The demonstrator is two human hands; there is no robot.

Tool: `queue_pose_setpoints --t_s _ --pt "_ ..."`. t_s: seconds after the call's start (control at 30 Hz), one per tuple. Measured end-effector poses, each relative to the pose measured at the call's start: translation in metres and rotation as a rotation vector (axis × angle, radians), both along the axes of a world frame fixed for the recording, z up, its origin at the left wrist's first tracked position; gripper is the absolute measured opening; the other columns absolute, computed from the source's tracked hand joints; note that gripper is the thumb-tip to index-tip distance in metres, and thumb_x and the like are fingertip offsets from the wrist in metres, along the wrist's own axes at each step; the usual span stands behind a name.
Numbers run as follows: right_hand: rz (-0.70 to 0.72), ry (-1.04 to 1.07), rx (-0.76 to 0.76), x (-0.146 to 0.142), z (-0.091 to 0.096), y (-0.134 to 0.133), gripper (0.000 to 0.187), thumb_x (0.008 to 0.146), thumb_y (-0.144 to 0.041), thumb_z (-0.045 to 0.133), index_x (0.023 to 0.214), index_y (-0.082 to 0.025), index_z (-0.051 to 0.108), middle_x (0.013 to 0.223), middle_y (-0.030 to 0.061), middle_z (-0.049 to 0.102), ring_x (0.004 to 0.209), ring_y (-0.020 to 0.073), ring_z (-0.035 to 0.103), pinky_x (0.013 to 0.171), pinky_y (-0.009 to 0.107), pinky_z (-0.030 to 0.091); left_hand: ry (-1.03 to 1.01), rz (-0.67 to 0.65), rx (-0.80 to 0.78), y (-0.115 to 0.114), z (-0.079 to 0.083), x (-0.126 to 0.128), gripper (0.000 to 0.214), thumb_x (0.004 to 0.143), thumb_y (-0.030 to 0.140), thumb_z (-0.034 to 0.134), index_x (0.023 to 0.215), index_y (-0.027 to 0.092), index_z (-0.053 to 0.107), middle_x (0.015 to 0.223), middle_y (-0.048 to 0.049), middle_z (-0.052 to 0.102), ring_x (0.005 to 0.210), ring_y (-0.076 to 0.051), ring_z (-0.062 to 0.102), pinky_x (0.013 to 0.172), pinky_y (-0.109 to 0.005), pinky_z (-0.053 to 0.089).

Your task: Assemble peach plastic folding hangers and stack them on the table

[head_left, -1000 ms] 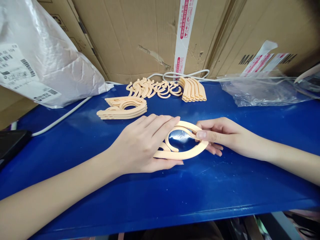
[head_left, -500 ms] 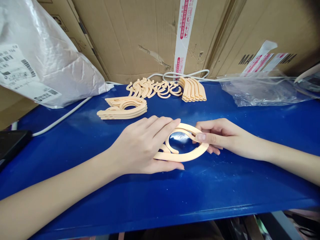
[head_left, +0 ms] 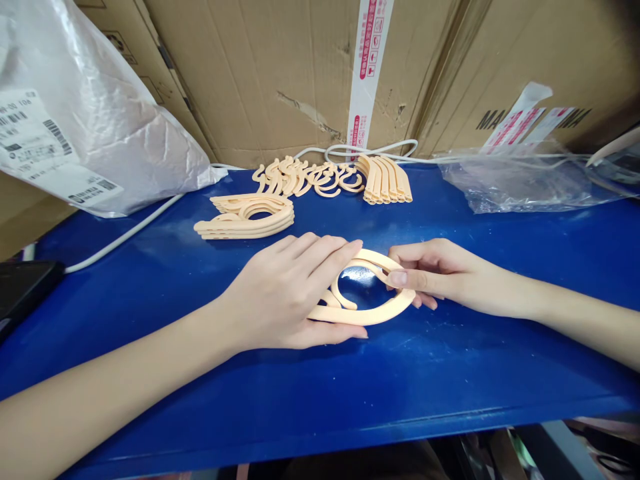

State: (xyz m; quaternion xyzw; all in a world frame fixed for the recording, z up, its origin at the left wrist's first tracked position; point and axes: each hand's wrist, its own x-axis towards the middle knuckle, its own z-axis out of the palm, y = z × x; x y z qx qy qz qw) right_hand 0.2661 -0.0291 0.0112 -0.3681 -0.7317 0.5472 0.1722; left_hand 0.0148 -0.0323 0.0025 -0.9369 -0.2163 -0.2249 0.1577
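Glossy blue desk (head_left: pixel 320 393) here, with tall brown cardboard boxes (head_left: pixel 265 60) walling off the side beyond the hands. Left hand (head_left: pixel 295 293) is wrapped over one end of a beige, eye-shaped plastic hanger (head_left: pixel 370 317), right hand (head_left: pixel 425 270) pinching the other, so it's right between them. Can't tell if it touches the desk. Just beyond the left hand sits a stack of matching beige plastic hangers (head_left: pixel 245 229); a silvery plastic mailing bag (head_left: pixel 150 140) leans in farther left. Crumpled clear plastic bag (head_left: pixel 510 183) lies past the right hand. Most elbow room's between the hands and the front edge (head_left: pixel 350 440).
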Motion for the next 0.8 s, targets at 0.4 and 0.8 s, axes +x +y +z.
queue_pose_setpoints --t_s 0.4,0.8 --pt "0.004 0.007 0.024 0.000 0.000 -0.001 0.019 0.090 -0.032 0.060 0.077 -0.018 0.056 0.060 -0.0059 0.056 0.050 0.0051 0.049 0.047 0.018 0.039 0.058 -0.008 -0.055 0.000 0.001 0.000 0.065 0.088 0.044 0.057 0.135 0.001 0.043 0.133 -0.0188 0.054 0.120 -0.031 0.052 0.101 -0.043 0.043" --pt "-0.154 -0.260 0.717 0.014 -0.002 0.021 0.030 0.094 -0.044 0.047 0.096 -0.021 0.065 0.094 0.0053 0.067 0.088 0.0199 0.061 0.081 0.035 0.047 -0.086 0.160 -0.063 0.026 0.064 -0.037 0.073 0.089 0.056 0.052 0.138 0.003 0.040 0.129 -0.0182 0.052 0.117 -0.031 0.051 0.098 -0.046 0.045"
